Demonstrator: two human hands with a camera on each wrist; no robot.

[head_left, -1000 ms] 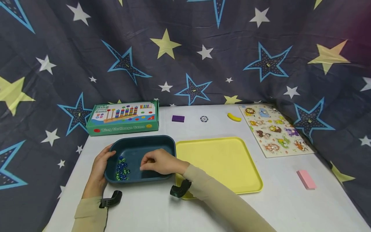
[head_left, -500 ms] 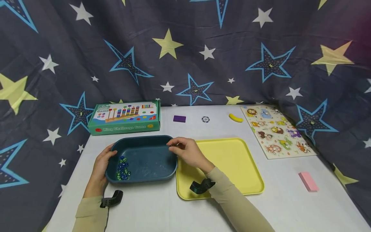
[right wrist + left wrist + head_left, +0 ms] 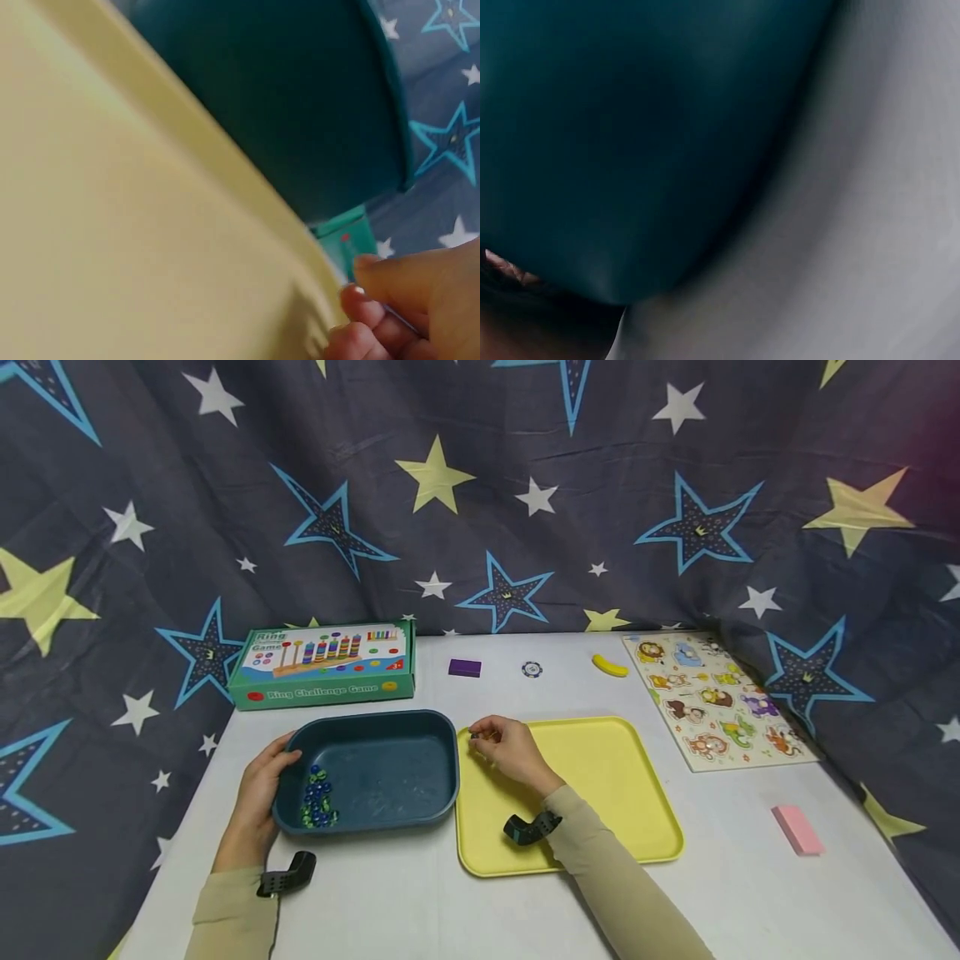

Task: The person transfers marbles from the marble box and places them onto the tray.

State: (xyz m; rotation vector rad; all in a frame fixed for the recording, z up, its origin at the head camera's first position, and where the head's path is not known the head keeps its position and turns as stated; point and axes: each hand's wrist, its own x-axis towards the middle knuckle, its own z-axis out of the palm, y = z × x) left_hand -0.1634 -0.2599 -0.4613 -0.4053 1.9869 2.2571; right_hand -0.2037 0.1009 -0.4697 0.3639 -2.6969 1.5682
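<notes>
My left hand (image 3: 258,789) grips the left wall of a dark teal bin (image 3: 390,785), thumb over the rim. Several blue and green glass marbles (image 3: 318,797) lie together at the bin's left end. Over the far left corner of a yellow tray (image 3: 592,793), my right hand (image 3: 513,752) pinches a small dark marble, mostly hidden by the fingertips. The right wrist view has the thumb and curled fingers (image 3: 367,307) close by the tray's edge. In the left wrist view the bin's outer wall (image 3: 645,150) fills much of the picture.
Behind the bin lies a green ring game box (image 3: 322,668). Along the back are a purple block (image 3: 465,668), a patterned chip (image 3: 532,669) and a yellow banana-shaped piece (image 3: 609,666). An animal puzzle board (image 3: 712,702) and a pink block (image 3: 798,830) lie to the right.
My right hand has risen out of the bin and moved right, past its rim, to above the tray's far left corner. The left hand stays on the bin.
</notes>
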